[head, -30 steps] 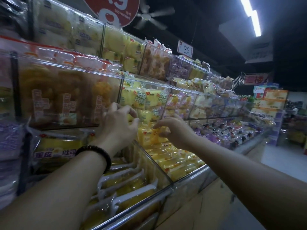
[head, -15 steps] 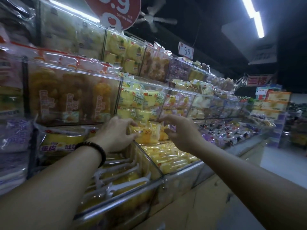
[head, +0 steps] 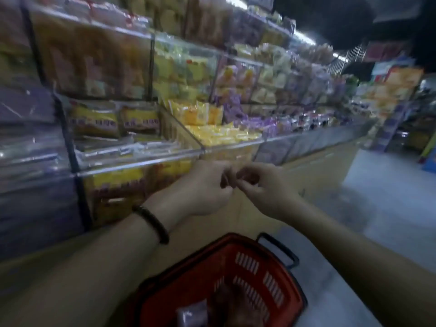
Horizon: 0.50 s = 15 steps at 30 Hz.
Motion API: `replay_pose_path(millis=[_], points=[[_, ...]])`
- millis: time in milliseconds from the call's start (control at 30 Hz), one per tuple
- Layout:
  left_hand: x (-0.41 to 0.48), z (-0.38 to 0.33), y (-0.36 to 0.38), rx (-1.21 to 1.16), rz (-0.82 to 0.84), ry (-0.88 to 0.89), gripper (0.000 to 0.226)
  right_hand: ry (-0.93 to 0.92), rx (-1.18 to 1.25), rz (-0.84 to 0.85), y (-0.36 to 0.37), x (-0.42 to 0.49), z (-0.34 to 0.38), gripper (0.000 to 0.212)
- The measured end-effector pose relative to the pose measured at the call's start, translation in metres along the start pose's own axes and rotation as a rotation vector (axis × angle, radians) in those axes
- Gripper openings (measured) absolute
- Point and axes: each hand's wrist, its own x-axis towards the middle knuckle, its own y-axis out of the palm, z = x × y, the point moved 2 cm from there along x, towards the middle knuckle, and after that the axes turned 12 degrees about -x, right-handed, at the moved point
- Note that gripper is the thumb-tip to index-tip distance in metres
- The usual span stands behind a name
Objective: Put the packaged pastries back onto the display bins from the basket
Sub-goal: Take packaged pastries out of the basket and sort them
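A red basket (head: 247, 274) with a black handle sits low in front of me, holding a purple packet (head: 192, 316) and a brownish packet (head: 236, 303). My left hand (head: 203, 187), with a dark bead bracelet on the wrist, and my right hand (head: 262, 187) hang close together above the basket, in front of the lower bin's front edge. Both have curled fingers with nothing seen in them. Beyond them, the clear display bin (head: 226, 145) holds yellow packaged pastries (head: 219, 133).
Tiers of clear bins (head: 151, 67) full of yellow, orange and purple packets run along the left and recede to the right. A tan cabinet front (head: 318, 171) stands under the bins. Grey aisle floor (head: 382, 199) lies to the right, with stacked goods (head: 396, 90) at the far end.
Both hands have pulled back from the yellow pastries in the bin and dropped below its front edge. The view has tilted down, bringing the red basket into sight.
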Motion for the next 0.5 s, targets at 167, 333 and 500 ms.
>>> replay_pose_path(millis=[167,333,500], points=[[-0.052,0.055,0.084,0.079,0.382,-0.296,0.013,0.132,-0.019,0.303,0.065,-0.074,-0.021,0.01],[-0.089,0.124,0.133,0.073,0.387,-0.393,0.019,0.256,-0.066,0.516,0.146,-0.146,-0.055,0.007],[-0.098,0.175,0.157,0.207,0.531,-0.466,0.023,0.368,-0.245,0.977,0.208,-0.181,-0.093,0.027]])
